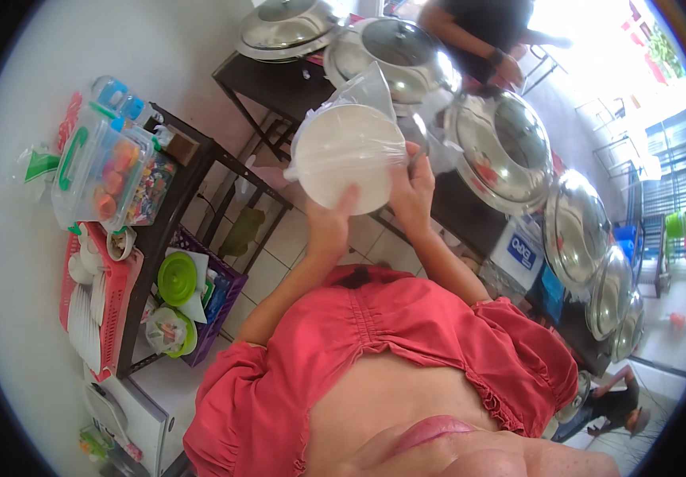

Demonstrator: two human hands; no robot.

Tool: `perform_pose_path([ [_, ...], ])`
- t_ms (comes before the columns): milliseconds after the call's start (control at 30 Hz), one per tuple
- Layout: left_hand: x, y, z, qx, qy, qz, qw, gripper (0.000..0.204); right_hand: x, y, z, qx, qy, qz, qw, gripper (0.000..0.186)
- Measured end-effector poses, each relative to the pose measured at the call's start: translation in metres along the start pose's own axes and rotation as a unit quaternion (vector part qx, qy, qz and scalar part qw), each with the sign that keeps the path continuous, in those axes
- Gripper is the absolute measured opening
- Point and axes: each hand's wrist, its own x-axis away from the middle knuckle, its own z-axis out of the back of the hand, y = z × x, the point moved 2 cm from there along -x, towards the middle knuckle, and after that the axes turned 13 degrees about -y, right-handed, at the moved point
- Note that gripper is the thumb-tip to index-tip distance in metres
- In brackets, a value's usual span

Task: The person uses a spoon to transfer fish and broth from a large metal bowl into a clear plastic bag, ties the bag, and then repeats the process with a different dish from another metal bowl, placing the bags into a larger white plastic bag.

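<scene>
I hold a round white disc (335, 147), perhaps a stack of plates or a lid, wrapped in crinkled clear plastic (363, 87) that stands up above its top edge. My left hand (331, 219) grips it at the lower left, thumb pressed on its face, other fingers hidden behind it. My right hand (410, 179) grips its right side through the plastic, fingers curled round the rim. Just beyond are lidded steel serving dishes (387, 48), one large lidded dish (510, 143) lying to the right of my right hand. The disc's underside is hidden.
A dark table (458, 219) carries several steel dishes along my right. On my left, a dark rack (200, 147) holds clear bins (108, 187), a red basket (100, 310) and a purple crate (216, 282). A person in black (474, 32) stands ahead; another person (605, 405) is at lower right.
</scene>
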Motion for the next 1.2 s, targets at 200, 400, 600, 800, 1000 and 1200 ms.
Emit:
perform_pose_path([
  [200, -0.019, 0.069, 0.094, 0.096, 0.104, -0.021, 0.99, 0.044, -0.028, 0.012, -0.069, 0.094, -0.093, 0.036, 0.991, 0.009],
  [400, -0.036, 0.11, 0.174, 0.149, 0.113, -0.048, 0.981, 0.042, -0.03, 0.019, -0.13, 0.282, -0.383, 0.315, 0.821, 0.023],
  [600, -0.043, 0.119, 0.243, 0.195, 0.141, -0.091, 0.966, 0.041, -0.152, -0.004, -0.167, 0.241, -0.187, 0.26, 0.916, 0.01],
  [800, -0.06, 0.14, 0.228, 0.237, 0.033, -0.106, 0.965, 0.051, -0.365, 0.021, -0.198, 0.412, -0.027, 0.084, 0.907, 0.044],
  [1000, -0.05, 0.138, 0.238, 0.164, 0.095, -0.074, 0.979, 0.083, -0.475, 0.067, -0.241, 0.477, -0.178, -0.014, 0.861, 0.057],
  [1200, -0.076, 0.138, 0.212, 0.251, 0.1, -0.073, 0.96, 0.097, -0.504, 0.084, -0.248, 0.483, -0.13, 0.047, 0.865, 0.04],
])
